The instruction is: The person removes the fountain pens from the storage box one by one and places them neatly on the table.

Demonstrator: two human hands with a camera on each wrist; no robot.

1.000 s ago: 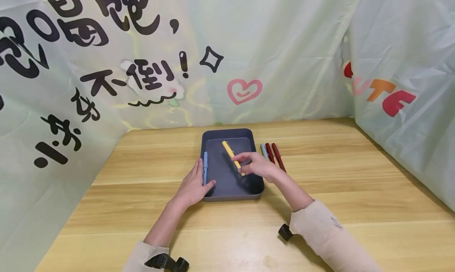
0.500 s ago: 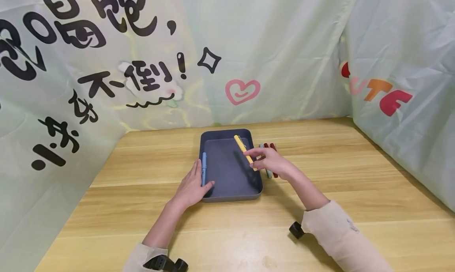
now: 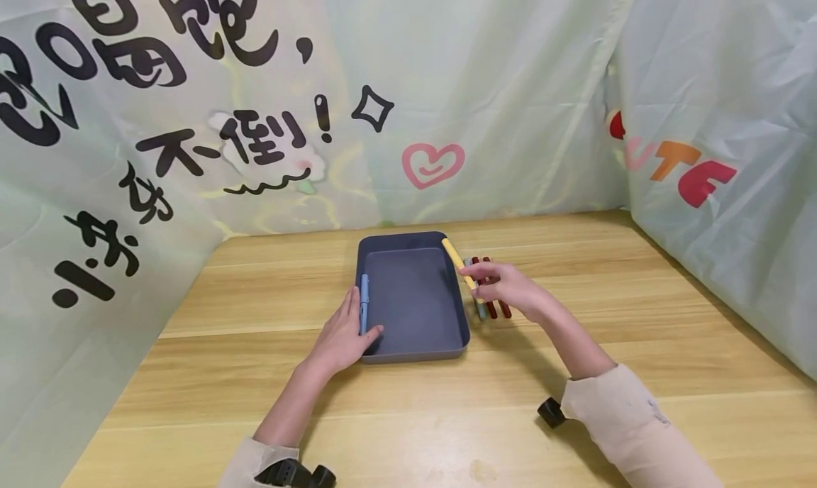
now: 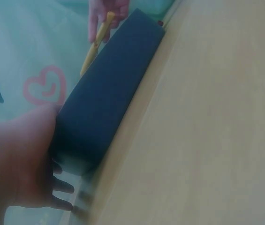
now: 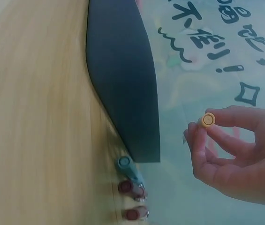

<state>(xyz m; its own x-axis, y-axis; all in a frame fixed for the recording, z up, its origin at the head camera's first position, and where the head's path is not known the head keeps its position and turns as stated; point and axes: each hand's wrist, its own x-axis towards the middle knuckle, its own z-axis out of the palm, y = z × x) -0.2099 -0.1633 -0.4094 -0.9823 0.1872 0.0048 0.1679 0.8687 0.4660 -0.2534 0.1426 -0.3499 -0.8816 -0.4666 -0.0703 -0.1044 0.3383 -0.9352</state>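
Observation:
A dark blue-grey tray (image 3: 415, 296) lies on the wooden table, with a blue pen (image 3: 364, 296) along its left wall. My left hand (image 3: 340, 340) holds the tray's left side, fingers along the outside and thumb over the rim. My right hand (image 3: 513, 289) pinches a yellow pen (image 3: 453, 254) by its lower part, tilted, above the tray's right rim. In the right wrist view the yellow pen's round end (image 5: 208, 120) faces the camera between thumb and fingertips. Beneath that hand, right of the tray, a light blue pen (image 5: 125, 165) and two dark red pens (image 5: 131, 187) lie side by side.
The wooden table (image 3: 408, 417) reaches back to a pale printed cloth (image 3: 510, 105) hanging behind it. More of this cloth (image 3: 734, 261) hangs along the right side. Each forearm has a black wrist camera (image 3: 552, 412) strapped at the sleeve.
My right hand has carried the yellow pen rightward, from over the middle of the tray to its right rim. The left hand stays at the tray's left side.

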